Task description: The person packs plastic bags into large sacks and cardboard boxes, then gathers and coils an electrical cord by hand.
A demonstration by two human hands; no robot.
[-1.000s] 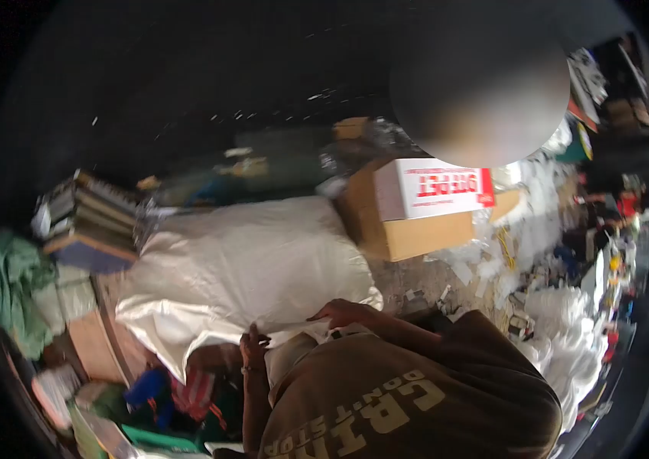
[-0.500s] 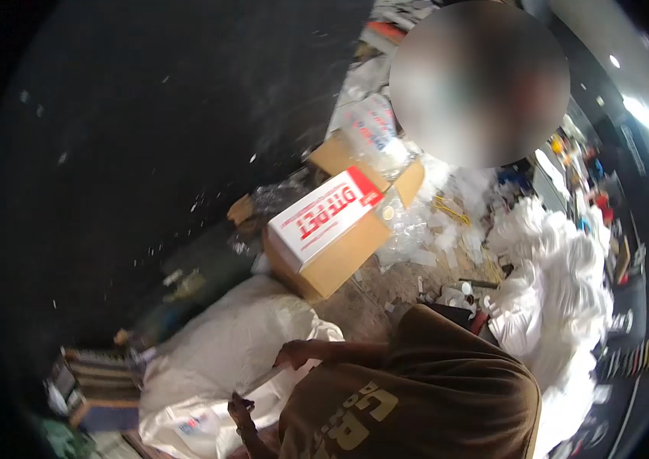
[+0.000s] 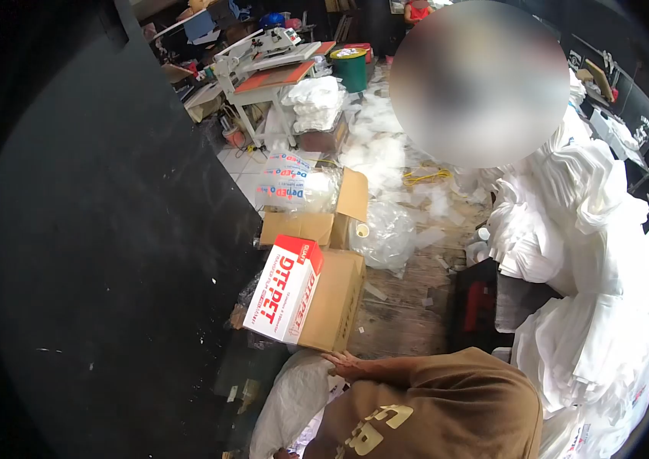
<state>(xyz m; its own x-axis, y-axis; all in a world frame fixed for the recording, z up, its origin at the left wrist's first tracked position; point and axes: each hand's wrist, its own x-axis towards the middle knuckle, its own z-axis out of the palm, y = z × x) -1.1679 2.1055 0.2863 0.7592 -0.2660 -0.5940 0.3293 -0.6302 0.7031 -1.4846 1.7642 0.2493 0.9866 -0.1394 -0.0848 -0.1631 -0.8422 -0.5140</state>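
My right hand [image 3: 346,365] rests at the rim of a large white sack [image 3: 288,398], just below the cardboard box [image 3: 334,298]. Its fingers look stretched out and apart, and I see nothing held in them. Only a sliver of my left hand [image 3: 286,454] shows at the bottom edge by the sack; its fingers are hidden. Pale material [image 3: 313,428] shows inside the sack's mouth, partly covered by my brown shirt [image 3: 447,405]. A white and red carton [image 3: 275,294] marked DTF PET lies on top of the cardboard box.
Tall stacks of white cloth [image 3: 584,306] line the right side. A dark wall [image 3: 110,268] fills the left. Clear plastic [image 3: 386,237] and scraps litter the wooden floor [image 3: 401,325]. At the back stand a press machine [image 3: 275,73] and a green bin [image 3: 350,73].
My view has swung up and to the right, showing more of the room. My right hand has come closer to the box's lower edge. My left hand has nearly left the view.
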